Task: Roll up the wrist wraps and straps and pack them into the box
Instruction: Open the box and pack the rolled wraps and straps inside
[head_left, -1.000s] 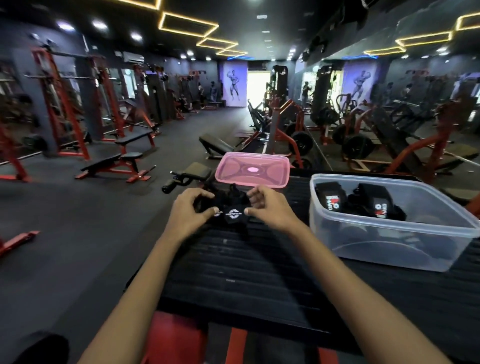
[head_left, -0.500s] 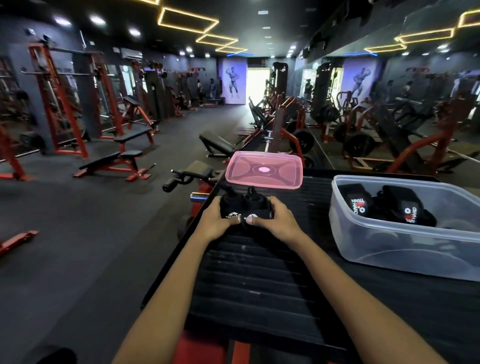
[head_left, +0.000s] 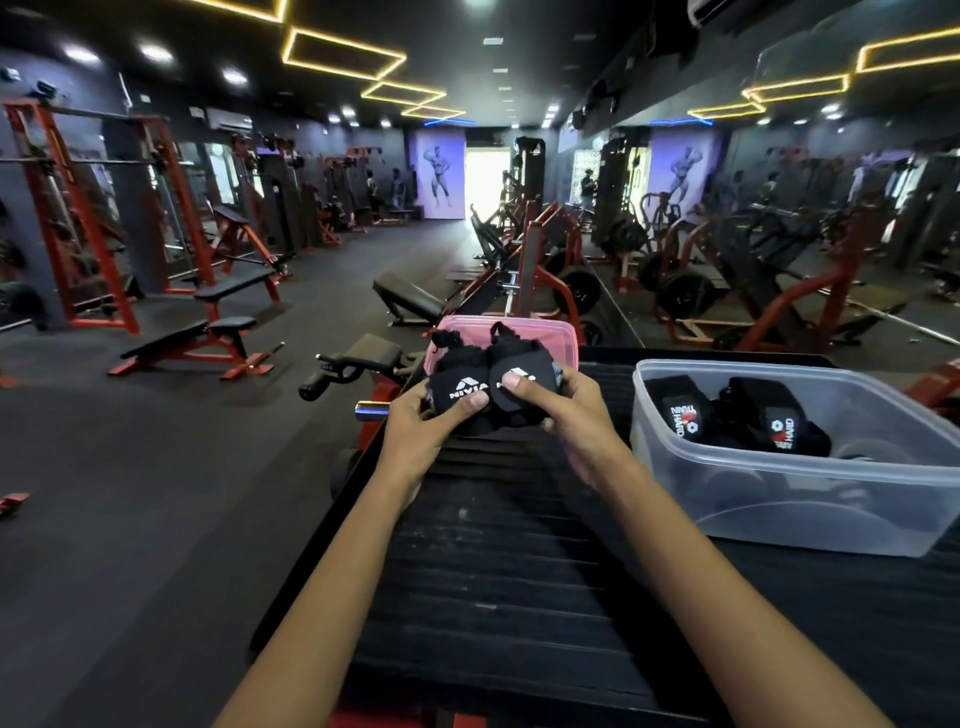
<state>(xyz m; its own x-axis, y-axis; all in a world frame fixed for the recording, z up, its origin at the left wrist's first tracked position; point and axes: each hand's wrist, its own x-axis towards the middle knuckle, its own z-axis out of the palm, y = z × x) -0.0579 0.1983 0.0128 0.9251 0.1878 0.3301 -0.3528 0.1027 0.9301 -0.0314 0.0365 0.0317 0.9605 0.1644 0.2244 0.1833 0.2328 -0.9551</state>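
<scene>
Two black rolled straps with white NIVIA logos are held side by side just above the black ribbed platform (head_left: 519, 561). My left hand (head_left: 423, 434) grips the left roll (head_left: 457, 382), thumb across its front. My right hand (head_left: 569, 415) grips the right roll (head_left: 524, 382), thumb on its logo. To the right stands the clear plastic box (head_left: 810, 499), open, with two rolled black wrist wraps (head_left: 680, 410) (head_left: 779, 428) marked TRAIN HARD lying inside at its back. Behind the held rolls lies the box's pink lid (head_left: 563, 345), partly hidden by them.
The platform's left edge drops to the dark gym floor. A padded handle bar (head_left: 343, 366) juts out just left of my left hand. Red benches (head_left: 208, 343) and weight machines fill the room beyond.
Both hands have lifted the two rolled straps off the platform and turned their logo faces toward me. The view has shifted left, so the box sits further right.
</scene>
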